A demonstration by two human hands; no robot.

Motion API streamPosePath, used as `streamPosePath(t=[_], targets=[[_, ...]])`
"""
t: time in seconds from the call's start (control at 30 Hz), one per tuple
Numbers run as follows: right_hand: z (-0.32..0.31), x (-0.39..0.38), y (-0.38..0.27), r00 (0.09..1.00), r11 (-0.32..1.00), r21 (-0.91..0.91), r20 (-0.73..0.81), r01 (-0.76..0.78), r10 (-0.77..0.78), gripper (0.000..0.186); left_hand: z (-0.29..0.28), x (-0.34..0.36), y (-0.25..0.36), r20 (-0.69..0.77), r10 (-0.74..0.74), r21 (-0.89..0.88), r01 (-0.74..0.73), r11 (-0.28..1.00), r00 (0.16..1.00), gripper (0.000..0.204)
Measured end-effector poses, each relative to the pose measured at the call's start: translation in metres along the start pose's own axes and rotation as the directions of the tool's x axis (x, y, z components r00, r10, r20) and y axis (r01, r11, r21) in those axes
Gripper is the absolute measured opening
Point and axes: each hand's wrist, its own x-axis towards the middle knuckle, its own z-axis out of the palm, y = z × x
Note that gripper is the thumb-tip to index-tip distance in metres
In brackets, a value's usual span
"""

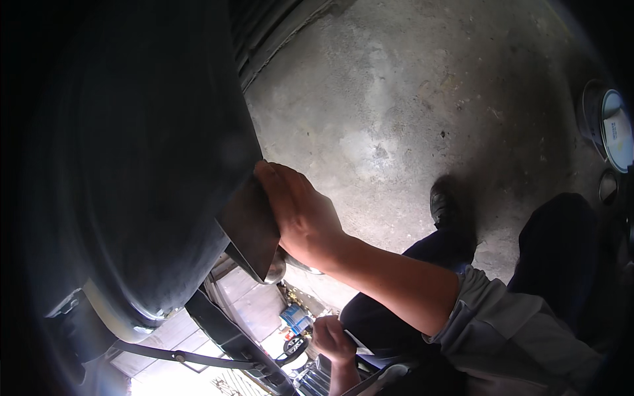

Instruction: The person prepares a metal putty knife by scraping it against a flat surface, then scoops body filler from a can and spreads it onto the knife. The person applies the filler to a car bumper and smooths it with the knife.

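Observation:
My right hand [297,218] reaches from the lower right, its fingers curled over a dark, flat, sharp-cornered piece [247,221] beside the edge of a large curved dark panel [145,145]. Its fingertips are at that panel's edge; whether they press on it I cannot tell. Lower down, my left hand [333,340] is closed, with a flat pale object [362,352] sticking out beside its fingers. A blue-labelled can [296,318] and a dark strap or bar [198,358] are near it.
Stained concrete floor [370,99] lies beyond the panel. A white-lidded bucket [615,132] stands at the far right, above a small round container [607,186]. My dark shoe [444,204] and legs are below me. Pale tiles [251,290] show under the panel, by a dark frame [224,330].

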Motion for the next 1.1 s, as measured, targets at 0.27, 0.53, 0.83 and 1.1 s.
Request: streamPosePath(t=[0.27,0.53,0.83,1.1], targets=[[0.0,0.004,-0.005,0.973,0.956,-0.24,-0.117,0.166,-0.198,0.056,0.002,0.004,0.004,-0.027,0.033,-0.043,-0.034,0.998,0.999,0.026],[0.002,0.005,-0.005,0.987,0.966,-0.237,-0.094,0.104,-0.13,0.065,0.007,0.009,0.003,-0.041,0.099,0.037,-0.098,0.995,0.994,0.031],[0.002,0.004,-0.008,0.99,0.935,-0.341,-0.058,0.1,-0.127,0.065,0.006,0.007,0.008,-0.064,0.036,0.026,-0.035,0.999,0.997,0.033],[-0.002,0.011,-0.013,0.991,0.885,-0.457,-0.047,0.092,-0.127,0.059,0.009,0.006,0.005,-0.073,0.015,0.028,-0.013,1.0,0.997,0.03]])
